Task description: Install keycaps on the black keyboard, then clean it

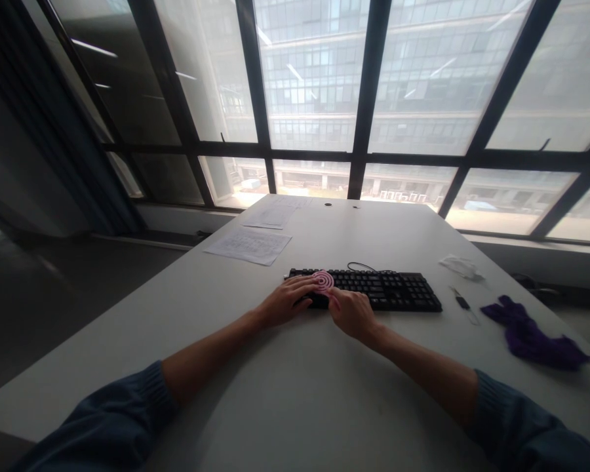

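A black keyboard (373, 287) lies across the white table in front of me. Over its left part is a round pink disc with a spiral or ring pattern (323, 282); its exact kind I cannot make out. My left hand (288, 300) rests at the keyboard's left end, fingers stretched out and fingertips reaching the disc's left side. At the disc's lower right edge, my right hand (351, 311) is closed, thumb and finger pinching that edge. The keys beneath my hands and the disc are hidden.
Printed papers (250, 244) lie at the table's far left. To the right are a crumpled whitish item (461, 267), a small dark object with a loop (462, 301) and a purple cloth (533, 334). A cable (361, 266) curls behind the keyboard; large windows (314, 78) stand beyond.
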Tool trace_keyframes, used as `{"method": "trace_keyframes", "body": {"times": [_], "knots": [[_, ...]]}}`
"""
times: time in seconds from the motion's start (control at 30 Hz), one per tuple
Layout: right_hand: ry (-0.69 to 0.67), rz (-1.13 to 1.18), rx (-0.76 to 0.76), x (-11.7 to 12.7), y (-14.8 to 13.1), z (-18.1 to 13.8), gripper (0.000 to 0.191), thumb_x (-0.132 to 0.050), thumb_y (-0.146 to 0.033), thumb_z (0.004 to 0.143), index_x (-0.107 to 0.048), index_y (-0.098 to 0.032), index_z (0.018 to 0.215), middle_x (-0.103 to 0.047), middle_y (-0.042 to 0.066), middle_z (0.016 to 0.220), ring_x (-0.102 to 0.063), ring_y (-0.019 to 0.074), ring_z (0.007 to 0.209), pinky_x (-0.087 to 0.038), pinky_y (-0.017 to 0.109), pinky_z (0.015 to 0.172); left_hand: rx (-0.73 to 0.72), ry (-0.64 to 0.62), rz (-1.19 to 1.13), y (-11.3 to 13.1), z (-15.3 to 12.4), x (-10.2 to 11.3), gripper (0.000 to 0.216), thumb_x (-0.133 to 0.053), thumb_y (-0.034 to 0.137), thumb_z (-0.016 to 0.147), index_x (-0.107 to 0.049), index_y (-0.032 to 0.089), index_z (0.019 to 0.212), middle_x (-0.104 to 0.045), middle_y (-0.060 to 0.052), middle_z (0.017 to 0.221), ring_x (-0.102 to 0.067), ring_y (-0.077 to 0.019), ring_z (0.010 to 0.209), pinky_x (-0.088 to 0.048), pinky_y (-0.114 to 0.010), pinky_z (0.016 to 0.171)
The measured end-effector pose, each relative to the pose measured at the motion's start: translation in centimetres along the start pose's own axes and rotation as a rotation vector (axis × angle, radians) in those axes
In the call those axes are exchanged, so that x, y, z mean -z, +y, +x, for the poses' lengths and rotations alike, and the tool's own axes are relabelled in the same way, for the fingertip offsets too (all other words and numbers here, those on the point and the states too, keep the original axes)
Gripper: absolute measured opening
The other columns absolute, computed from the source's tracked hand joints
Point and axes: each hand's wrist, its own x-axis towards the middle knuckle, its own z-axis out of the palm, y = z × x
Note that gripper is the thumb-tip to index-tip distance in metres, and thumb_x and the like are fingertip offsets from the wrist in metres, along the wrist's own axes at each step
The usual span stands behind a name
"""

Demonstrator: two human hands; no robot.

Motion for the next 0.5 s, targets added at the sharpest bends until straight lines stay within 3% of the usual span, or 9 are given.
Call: {"method": "trace_keyframes", "body": {"times": [0.17, 0.37, 0.5], "knots": [[0.015, -0.004, 0.014, -0.13, 0.14, 0.09, 0.019, -0.048, -0.023, 0.096, -0.066, -0.023, 0.103, -0.077, 0.003, 0.089, -0.072, 0.0189, 0.078, -0.036, 0.025, 0.065, 0.025, -0.017, -0.019, 0.19, 0.17, 0.19, 0.042, -0.052, 0.029, 0.101, -0.052, 0.024, 0.143, -0.055, -0.010, 0.147, -0.047, -0.0250, 0.141, -0.040, -0.048, 0.118], [0.082, 0.047, 0.047, -0.45, 0.55, 0.08, 0.026, -0.045, -0.024, 0.098, -0.066, -0.023, 0.113, -0.077, 0.004, 0.098, -0.072, 0.0182, 0.085, -0.039, 0.025, 0.070, 0.020, 0.012, 0.028, -0.19, -0.30, -0.25, 0.044, -0.051, 0.028, 0.101, -0.050, 0.023, 0.145, -0.052, -0.011, 0.150, -0.044, -0.0255, 0.143, -0.040, -0.047, 0.118], [0.046, 0.036, 0.000, -0.37, 0.61, 0.33, 0.028, -0.043, -0.026, 0.100, -0.065, -0.025, 0.117, -0.078, 0.004, 0.097, -0.072, 0.0183, 0.085, -0.040, 0.024, 0.071, 0.021, 0.012, 0.043, -0.41, -0.40, -0.45, 0.044, -0.048, 0.029, 0.102, -0.049, 0.023, 0.146, -0.050, -0.011, 0.151, -0.044, -0.0251, 0.143, -0.038, -0.047, 0.119]]}}
